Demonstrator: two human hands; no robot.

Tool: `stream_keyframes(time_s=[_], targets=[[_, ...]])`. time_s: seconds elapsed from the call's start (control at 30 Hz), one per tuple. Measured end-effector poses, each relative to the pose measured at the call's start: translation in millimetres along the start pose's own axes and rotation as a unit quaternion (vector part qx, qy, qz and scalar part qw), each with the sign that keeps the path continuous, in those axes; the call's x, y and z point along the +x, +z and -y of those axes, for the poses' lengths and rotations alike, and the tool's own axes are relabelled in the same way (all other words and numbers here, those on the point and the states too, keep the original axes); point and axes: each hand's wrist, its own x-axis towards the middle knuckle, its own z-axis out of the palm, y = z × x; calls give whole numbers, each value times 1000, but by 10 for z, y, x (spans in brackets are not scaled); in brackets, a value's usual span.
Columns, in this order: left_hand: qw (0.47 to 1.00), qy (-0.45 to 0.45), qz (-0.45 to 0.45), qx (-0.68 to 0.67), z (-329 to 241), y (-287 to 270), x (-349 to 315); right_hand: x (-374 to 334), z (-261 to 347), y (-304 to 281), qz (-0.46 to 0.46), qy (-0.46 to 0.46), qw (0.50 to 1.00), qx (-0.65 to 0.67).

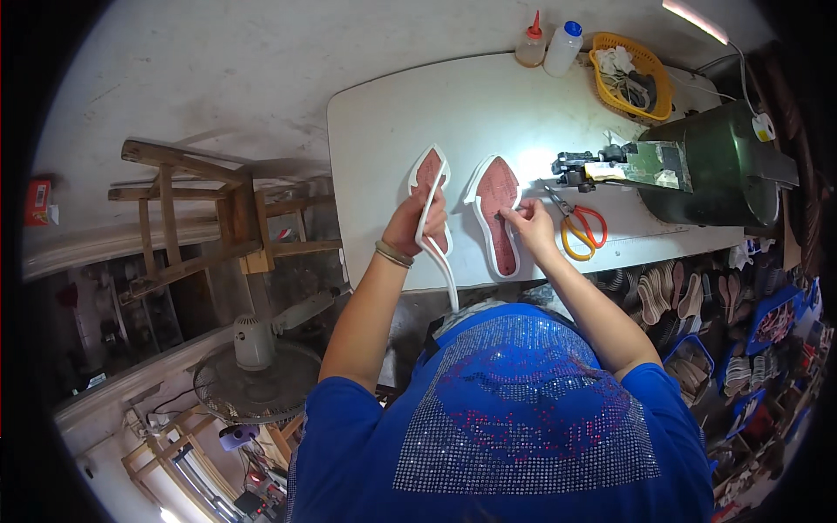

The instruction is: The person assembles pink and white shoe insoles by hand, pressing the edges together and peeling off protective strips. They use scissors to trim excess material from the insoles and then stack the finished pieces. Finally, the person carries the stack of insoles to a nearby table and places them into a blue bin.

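Observation:
My left hand (416, 221) is closed around a reddish shoe insole (428, 169) with a white edge. A loose white strip (443, 266) runs across that hand and hangs past the table's front edge. Beside it, a second reddish insole (498, 181) with a white rim lies flat on the table, toe pointing away from me. My right hand (533, 227) has thumb and fingers closed at the narrow waist of this second insole, by its right edge; a small dark spot shows at the thumb tip. Scissors (576, 231) with orange and yellow handles lie just right of that hand.
The white table (375, 131) carries a green machine (697, 166) at right, a red-tipped bottle (530, 45), a blue-capped bottle (565, 48) and a yellow basket (631, 77) at the back. Left are wooden stools (235, 209) and a fan (255, 349); many soles (667, 292) stand lower right.

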Motion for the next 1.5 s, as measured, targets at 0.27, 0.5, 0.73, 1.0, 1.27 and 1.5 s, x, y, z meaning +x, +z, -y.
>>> stream_keyframes(time_s=[0.27,0.5,0.73,1.0,1.27,1.5], targets=[[437,327,-388,742,164,-364,205,-110,-95,69,28,7,992,126],[897,87,-242,360,1402,-162,182,-111,3,26,58,80,978,185],[895,123,-214,371,1404,61,123,-257,352,136,80,56,936,337],[987,102,99,-80,467,1043,-199,-917,1346,-401,180,-73,903,384],[902,269,23,338,374,1575,-577,-1407,1571,-559,164,-161,915,331],[965,180,48,185,436,1793,-676,-1366,1640,-781,241,-154,918,273]])
